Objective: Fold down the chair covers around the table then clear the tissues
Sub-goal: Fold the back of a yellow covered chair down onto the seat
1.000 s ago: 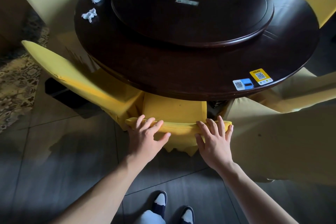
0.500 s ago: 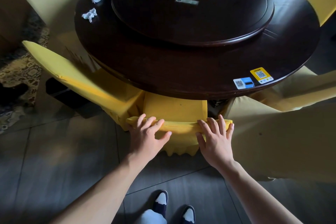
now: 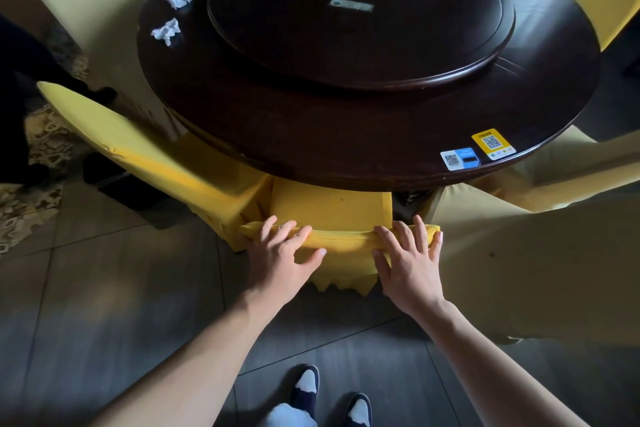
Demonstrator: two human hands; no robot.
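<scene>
Nearest the camera: two dark-and-white shoes [image 3: 330, 392] on a grey tiled floor [image 3: 104, 305], forearms reaching forward from the bottom edge.

Left hand [image 3: 280, 255] lies on the top edge of the bright yellow fabric chair cover [image 3: 341, 243], fingers spread and fairly straight over the rolled hem, thumb stretched toward the middle; nothing pinched, a pressing contact. Right hand [image 3: 408, 260] mirrors it near the chair's right corner, fingers flat and fanned across the roll, thumb down the back face. Neither hand is clenched.

Step in hand, as I judge it: smoothing the bunched roll of cover down the chair back. To do it well, both palms should travel downward together, evenly, so the hem does not skew; the thumbs could hook the roll if the fabric resists. The cover looks thick and slightly stretchy, so it should slide rather than crease.

The cover: saturated yellow, a fat roll along the chair's top, a ragged scalloped edge hanging below between the wrists. The chair is tucked under the near rim of the round dark wooden table [image 3: 311, 135].

Farther: a second yellow-covered chair [image 3: 131, 149] angled at left, a paler beige-covered chair [image 3: 540, 253] at right. On the table, two QR-code stickers [image 3: 478, 151] at the near rim, a raised dark turntable [image 3: 360, 21], and two crumpled white tissues [image 3: 171, 15] on the far left, untouched.
</scene>
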